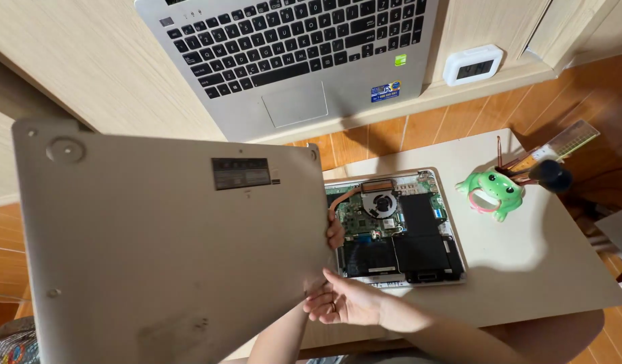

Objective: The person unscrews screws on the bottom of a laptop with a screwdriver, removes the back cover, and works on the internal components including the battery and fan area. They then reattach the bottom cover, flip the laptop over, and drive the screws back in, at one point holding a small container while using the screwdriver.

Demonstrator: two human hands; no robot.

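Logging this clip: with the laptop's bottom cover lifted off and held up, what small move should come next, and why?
Probably swing the bottom cover aside and lay it flat on a bare part of the small table. Both the left hand and right hand are busy at its edge, and it hides part of the opened laptop.

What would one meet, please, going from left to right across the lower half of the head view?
Grey laptop bottom cover → hand at the cover's right edge → opened laptop with its fan and boards showing → green frog-shaped holder with brushes.
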